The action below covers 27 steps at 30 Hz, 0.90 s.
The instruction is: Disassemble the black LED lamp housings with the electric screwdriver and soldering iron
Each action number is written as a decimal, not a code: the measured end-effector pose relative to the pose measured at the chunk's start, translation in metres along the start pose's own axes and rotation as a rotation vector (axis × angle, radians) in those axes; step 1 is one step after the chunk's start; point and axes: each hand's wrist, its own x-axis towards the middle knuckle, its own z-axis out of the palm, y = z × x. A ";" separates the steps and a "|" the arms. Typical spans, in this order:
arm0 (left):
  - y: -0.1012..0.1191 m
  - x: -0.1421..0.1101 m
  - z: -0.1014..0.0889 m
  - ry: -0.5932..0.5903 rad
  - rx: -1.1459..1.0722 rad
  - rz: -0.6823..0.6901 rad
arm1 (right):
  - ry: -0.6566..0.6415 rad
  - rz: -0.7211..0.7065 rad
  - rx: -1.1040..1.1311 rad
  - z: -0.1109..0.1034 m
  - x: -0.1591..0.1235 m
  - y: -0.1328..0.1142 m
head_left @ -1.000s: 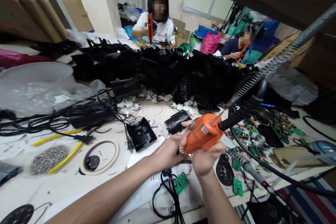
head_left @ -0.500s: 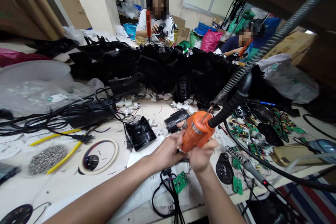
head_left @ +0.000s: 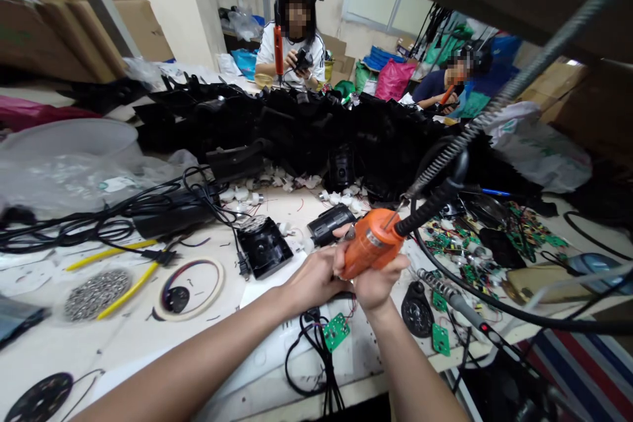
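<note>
My right hand (head_left: pixel 378 283) is wrapped round an orange electric screwdriver (head_left: pixel 368 244), which hangs from a coil spring (head_left: pixel 445 145) and has a thick black cord. Its tip is hidden below my hands. Close against the tool's left side, my left hand (head_left: pixel 316 280) is closed on a black plastic part, mostly covered by the fingers. A green circuit board (head_left: pixel 337 331) on thin wires and a looped black cable (head_left: pixel 291 359) hang beneath the hands. Just beyond lie a black cylindrical housing (head_left: pixel 330 224) and an open black housing (head_left: pixel 264 247).
Black plastic parts (head_left: pixel 297 125) are heaped across the back. On the left are a tape roll (head_left: pixel 190 287), a pile of screws (head_left: pixel 96 295) and yellow-handled pliers (head_left: pixel 128 291). A soldering iron (head_left: pixel 465 310) and circuit boards (head_left: pixel 475 244) lie right. Two people work opposite.
Both hands and the screwdriver stay in nearly the same place. The view has shifted slightly, and the circuit board shows a little higher and further left.
</note>
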 end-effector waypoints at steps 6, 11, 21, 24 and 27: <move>0.009 -0.003 -0.013 -0.106 -0.020 -0.031 | 0.034 -0.097 0.172 -0.002 -0.007 -0.014; 0.013 -0.004 -0.016 -0.106 -0.016 -0.044 | 0.097 -0.115 0.131 -0.003 -0.013 -0.011; 0.003 -0.005 -0.008 -0.052 -0.007 0.030 | 0.120 -0.155 0.114 -0.005 -0.022 -0.005; 0.000 -0.006 -0.006 -0.044 -0.011 0.041 | 0.104 -0.152 0.111 -0.006 -0.025 -0.003; -0.001 -0.005 -0.006 -0.042 -0.014 0.047 | 0.124 -0.167 0.130 -0.006 -0.027 -0.003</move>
